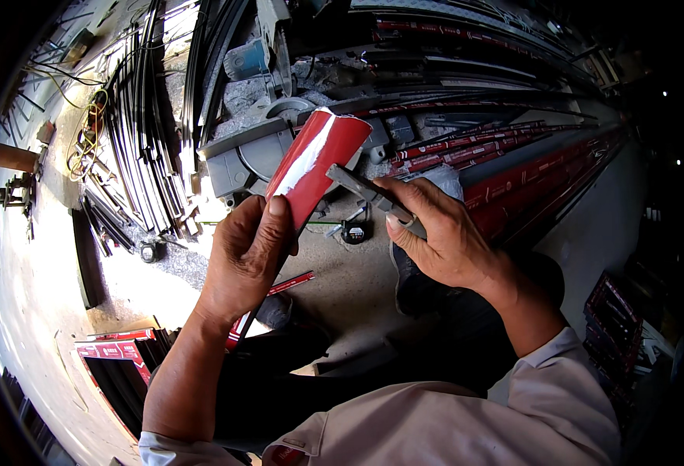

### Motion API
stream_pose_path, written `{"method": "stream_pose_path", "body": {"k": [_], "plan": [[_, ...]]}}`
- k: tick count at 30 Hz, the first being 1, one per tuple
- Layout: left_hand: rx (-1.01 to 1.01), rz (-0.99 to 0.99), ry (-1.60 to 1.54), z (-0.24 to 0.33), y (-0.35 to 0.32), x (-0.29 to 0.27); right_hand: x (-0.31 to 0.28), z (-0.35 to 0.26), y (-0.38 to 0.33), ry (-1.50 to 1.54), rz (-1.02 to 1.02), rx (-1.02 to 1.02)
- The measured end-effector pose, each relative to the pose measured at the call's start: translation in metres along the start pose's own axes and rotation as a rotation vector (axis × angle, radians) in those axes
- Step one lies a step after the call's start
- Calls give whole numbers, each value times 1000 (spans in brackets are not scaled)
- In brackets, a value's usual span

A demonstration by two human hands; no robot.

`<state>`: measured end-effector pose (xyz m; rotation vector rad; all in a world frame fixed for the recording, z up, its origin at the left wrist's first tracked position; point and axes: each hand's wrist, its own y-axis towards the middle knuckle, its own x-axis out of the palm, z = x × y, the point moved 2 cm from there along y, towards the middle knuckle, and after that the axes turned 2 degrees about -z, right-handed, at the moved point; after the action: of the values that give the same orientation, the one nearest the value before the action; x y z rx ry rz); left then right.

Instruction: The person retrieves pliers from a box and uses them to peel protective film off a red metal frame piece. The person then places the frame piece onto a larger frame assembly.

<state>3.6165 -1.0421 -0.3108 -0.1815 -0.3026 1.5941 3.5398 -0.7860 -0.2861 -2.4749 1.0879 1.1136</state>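
Note:
My left hand [250,247] is closed around a length of profile covered in glossy red film [318,151], thumb on top. Its far end tilts up and away, and a white streak, perhaps glare, runs along its face. In my right hand [452,233] is a dark grey, bar-shaped metal piece [373,194], pinched between thumb and fingers. The bar's tip points at the red profile's right edge; whether they touch I cannot tell. Beyond both hands stands a mitre saw with a grey base [237,165] and a blue motor [246,60].
A black tape measure [355,231] lies on the floor below the hands, another [151,252] farther left. Long dark profiles [144,116] spread at the left. Red-wrapped profiles [528,182] are stacked at the right. Red-and-black frame pieces [116,353] stand by my left forearm.

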Motion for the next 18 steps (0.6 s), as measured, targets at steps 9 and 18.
{"method": "stream_pose_path", "body": {"k": [9,18], "plan": [[16,-16,22,-1,-1,-1,-3,-2,4,42,-113,130],[34,-105,4,-1,-6,-7,3,-2,3,51,-84,132]]}}
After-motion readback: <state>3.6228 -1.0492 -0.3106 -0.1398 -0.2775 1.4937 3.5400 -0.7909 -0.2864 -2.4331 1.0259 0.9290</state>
